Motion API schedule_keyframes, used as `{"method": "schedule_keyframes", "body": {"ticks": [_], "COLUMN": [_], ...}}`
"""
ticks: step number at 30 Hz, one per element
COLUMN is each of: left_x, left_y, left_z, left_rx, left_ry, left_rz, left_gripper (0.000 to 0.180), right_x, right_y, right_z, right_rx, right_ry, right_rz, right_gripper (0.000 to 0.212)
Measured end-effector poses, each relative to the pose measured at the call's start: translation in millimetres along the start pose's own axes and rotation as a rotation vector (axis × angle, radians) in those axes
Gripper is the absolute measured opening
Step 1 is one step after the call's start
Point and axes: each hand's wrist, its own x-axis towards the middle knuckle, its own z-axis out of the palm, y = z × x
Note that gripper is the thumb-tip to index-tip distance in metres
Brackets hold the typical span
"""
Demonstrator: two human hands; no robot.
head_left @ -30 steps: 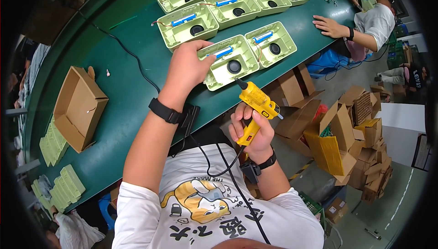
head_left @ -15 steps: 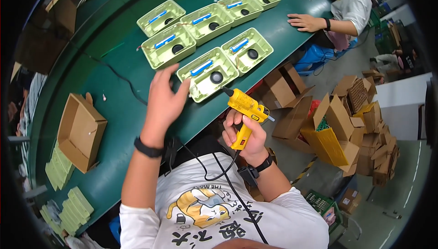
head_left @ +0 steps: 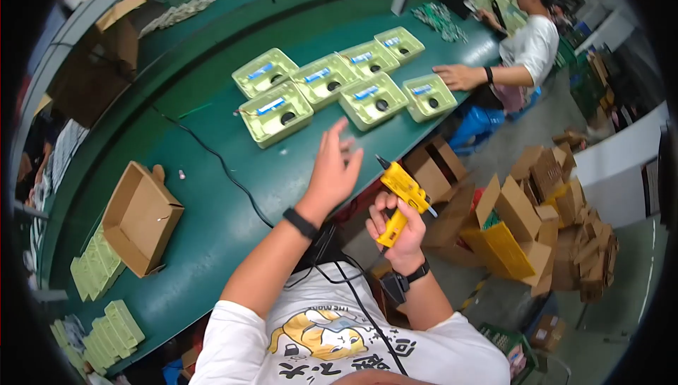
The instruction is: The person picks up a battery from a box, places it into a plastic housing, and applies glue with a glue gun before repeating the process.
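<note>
My right hand (head_left: 404,233) grips a yellow hot glue gun (head_left: 404,186) by its handle, its black nozzle tilted up and to the left. To the left, my left hand (head_left: 332,170) is held over the table with fingers apart and nothing in them. Just beyond its fingertips sits a pale green plastic housing (head_left: 353,115), with a blue battery pack (head_left: 366,93) and a black round part (head_left: 382,105) inside. Beside it on the right stands a similar housing (head_left: 431,111). Several more, such as the housing (head_left: 265,131) at the left, are grouped behind them.
A co-worker's hand (head_left: 459,76) is at the rightmost housing. On the green table (head_left: 212,208) lie a black cable (head_left: 226,166), an open cardboard box (head_left: 141,219) and stacked green plastic parts (head_left: 113,335). Cardboard boxes (head_left: 512,223) crowd the floor at right.
The two front housings have moved away from me and to the right, now slightly apart. My left hand has moved right, off the housing's edge. The glue gun has drawn back from them.
</note>
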Motion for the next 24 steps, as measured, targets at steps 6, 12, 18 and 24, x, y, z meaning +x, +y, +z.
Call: {"method": "schedule_keyframes", "body": {"ticks": [6,12,18,24], "left_x": [-113,-272,-402,-431], "left_y": [72,101,128,135], "left_z": [-154,-340,-453,-456], "left_rx": [0.211,0.746,1.902,1.706], "left_ry": [-0.049,0.495,0.966,0.754], "left_rz": [-0.164,-0.131,-0.348,-0.612], "left_gripper": [0.018,0.025,0.042,0.072], "right_x": [-10,19,83,94], "right_y": [11,44,98,109], "right_z": [-9,22,52,32], "right_rx": [-0.021,-0.054,-0.339,-0.491], "right_ry": [0.063,-0.155,-0.369,-0.34], "right_rz": [0.02,0.181,0.244,0.199], "right_gripper": [0.024,0.027,0.029,0.029]}}
